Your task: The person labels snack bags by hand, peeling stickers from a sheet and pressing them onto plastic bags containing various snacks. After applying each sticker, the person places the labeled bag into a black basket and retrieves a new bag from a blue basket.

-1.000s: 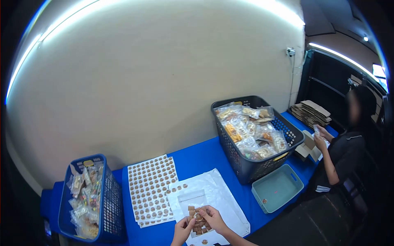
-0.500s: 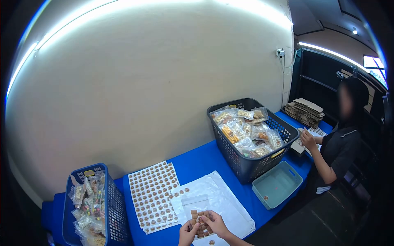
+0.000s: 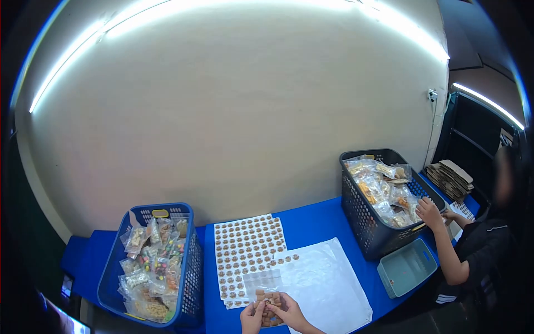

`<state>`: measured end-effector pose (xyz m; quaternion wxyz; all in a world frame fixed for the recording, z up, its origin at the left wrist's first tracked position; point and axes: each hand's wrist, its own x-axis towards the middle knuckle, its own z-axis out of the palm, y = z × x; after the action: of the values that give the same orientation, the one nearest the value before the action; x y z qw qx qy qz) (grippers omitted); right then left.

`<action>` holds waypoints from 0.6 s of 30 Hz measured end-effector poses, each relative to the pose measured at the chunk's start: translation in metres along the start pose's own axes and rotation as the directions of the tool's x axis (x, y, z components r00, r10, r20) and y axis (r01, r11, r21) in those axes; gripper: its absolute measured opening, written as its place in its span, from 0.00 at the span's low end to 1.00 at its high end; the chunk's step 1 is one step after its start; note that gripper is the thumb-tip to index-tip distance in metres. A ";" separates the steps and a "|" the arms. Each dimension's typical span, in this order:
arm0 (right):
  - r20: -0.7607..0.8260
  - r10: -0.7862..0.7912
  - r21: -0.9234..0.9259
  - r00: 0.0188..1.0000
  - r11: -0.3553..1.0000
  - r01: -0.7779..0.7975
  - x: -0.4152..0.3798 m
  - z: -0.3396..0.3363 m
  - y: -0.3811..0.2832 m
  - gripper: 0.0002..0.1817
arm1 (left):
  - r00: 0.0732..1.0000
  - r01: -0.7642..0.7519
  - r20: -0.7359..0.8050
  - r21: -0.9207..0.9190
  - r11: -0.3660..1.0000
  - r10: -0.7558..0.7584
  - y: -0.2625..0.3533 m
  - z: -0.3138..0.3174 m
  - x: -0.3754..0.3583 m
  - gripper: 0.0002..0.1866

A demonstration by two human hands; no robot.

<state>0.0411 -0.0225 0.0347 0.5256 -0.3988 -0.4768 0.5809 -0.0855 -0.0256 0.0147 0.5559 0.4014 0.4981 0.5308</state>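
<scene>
A clear plastic bag of brown square snack pieces (image 3: 271, 295) is at the bottom centre, its flat top lying toward the sticker sheets. My left hand (image 3: 252, 319) grips the bag's left side, thumb on its front. My right hand (image 3: 291, 313) holds the right side, its thumb meeting the left one at a small round sticker (image 3: 269, 302) on the bag. Just beyond lie sheets of round brown stickers (image 3: 249, 250). A white backing sheet (image 3: 328, 289) with a few stickers on its upper left edge spreads beside my right hand.
On the left stands a blue basket (image 3: 192, 278) of packed snack bags. A dark basket (image 3: 356, 217) with more bags is at the right, a teal tray (image 3: 409, 270) in front of it. A co-worker (image 3: 473, 256) reaches into the dark basket. Folded cardboard (image 3: 449, 179) is stacked behind.
My view has turned left, so everything appears farther right. My thumbs have come together over the sticker on the bag. The co-worker's hand has moved to the dark basket.
</scene>
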 end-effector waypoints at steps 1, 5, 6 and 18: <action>0.015 -0.020 -0.046 1.000 0.999 0.020 0.004 0.008 0.006 0.20 | 0.999 -0.038 -0.010 0.050 0.998 0.039 -0.004 -0.012 0.001 0.14; 0.040 0.090 0.067 0.995 0.993 -0.093 0.008 0.032 0.015 0.18 | 0.998 -0.026 -0.068 -0.113 0.993 0.019 0.011 -0.030 -0.007 0.12; 0.053 0.103 0.071 0.993 0.992 -0.106 0.006 0.036 0.015 0.18 | 0.998 -0.013 -0.061 -0.169 0.986 0.002 0.009 -0.036 -0.008 0.11; -0.021 0.224 -0.038 0.974 0.974 -0.224 -0.025 0.068 -0.012 0.18 | 0.995 -0.028 0.099 0.214 0.976 0.006 0.022 -0.067 -0.005 0.17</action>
<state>-0.0186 -0.0567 0.0608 0.4526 -0.4652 -0.4358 0.6235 -0.1550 -0.0339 0.0246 0.5282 0.4890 0.5215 0.4582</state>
